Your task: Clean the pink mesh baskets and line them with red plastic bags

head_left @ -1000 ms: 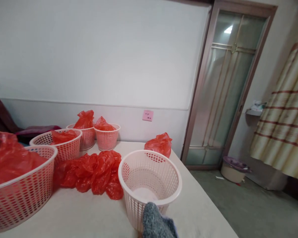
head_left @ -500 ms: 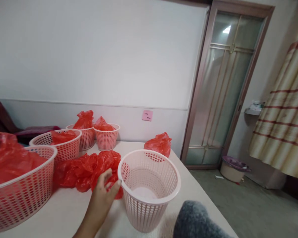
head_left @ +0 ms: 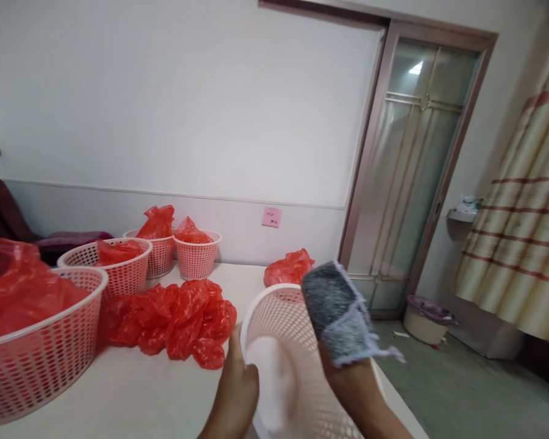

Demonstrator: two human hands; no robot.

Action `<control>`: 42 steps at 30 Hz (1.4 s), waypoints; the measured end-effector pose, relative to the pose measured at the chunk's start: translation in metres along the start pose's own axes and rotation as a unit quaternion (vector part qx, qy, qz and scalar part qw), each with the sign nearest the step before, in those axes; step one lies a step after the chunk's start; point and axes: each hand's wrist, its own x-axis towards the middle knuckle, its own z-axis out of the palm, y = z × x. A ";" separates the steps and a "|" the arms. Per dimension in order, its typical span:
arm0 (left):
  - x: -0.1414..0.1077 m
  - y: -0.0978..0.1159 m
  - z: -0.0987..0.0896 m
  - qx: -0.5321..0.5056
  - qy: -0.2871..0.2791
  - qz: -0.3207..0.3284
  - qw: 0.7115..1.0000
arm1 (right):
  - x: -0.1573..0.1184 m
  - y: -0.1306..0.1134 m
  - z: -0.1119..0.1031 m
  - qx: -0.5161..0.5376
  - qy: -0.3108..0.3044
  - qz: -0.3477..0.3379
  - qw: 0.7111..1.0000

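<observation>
My left hand [head_left: 237, 387] is closed on the left rim of a pale pink plastic basket [head_left: 286, 320]. The basket lies tilted, its inside and round bottom turned toward me. Over its right side my right hand [head_left: 347, 378] holds a grey cloth [head_left: 336, 311] with a light frayed edge; the cloth hides the fingers. Nothing lies in the part of the basket that shows. Left of it, a heap of crumpled red plastic bags [head_left: 178, 320] lies on the white table [head_left: 132, 384].
Pink baskets with red bags stand at the left: a large near basket [head_left: 50, 360], one behind it [head_left: 128, 274], and two smaller ones by the wall, including a round basket [head_left: 197, 259]. Another red bag [head_left: 287, 268] sits at the back. A bin [head_left: 427, 323] stands on the floor.
The basket has tipped from upright onto its side. My left hand has gone from beside the rim to gripping it, and my right hand has risen into view with the grey cloth.
</observation>
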 end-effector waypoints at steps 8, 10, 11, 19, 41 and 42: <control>-0.034 -0.029 0.037 0.112 -0.077 0.106 0.985 | 0.023 -0.089 -0.009 0.038 -0.105 -0.260 0.959; -0.037 -0.031 0.038 0.115 -0.048 0.077 0.989 | 0.028 -0.086 -0.007 0.038 -0.107 -0.257 0.960; -0.038 -0.030 0.036 0.107 -0.044 0.070 0.991 | 0.031 -0.081 -0.004 0.036 -0.098 -0.249 0.963; -0.048 -0.007 0.016 -0.087 0.028 0.059 0.994 | 0.051 -0.023 -0.002 -0.099 -0.050 -0.065 0.992; -0.041 0.006 -0.031 -0.168 -0.118 -0.040 0.978 | 0.020 0.024 -0.044 -0.002 -0.200 0.121 0.972; -0.035 0.011 -0.040 -0.151 -0.146 -0.045 0.977 | 0.021 0.022 -0.043 0.011 -0.193 0.106 0.975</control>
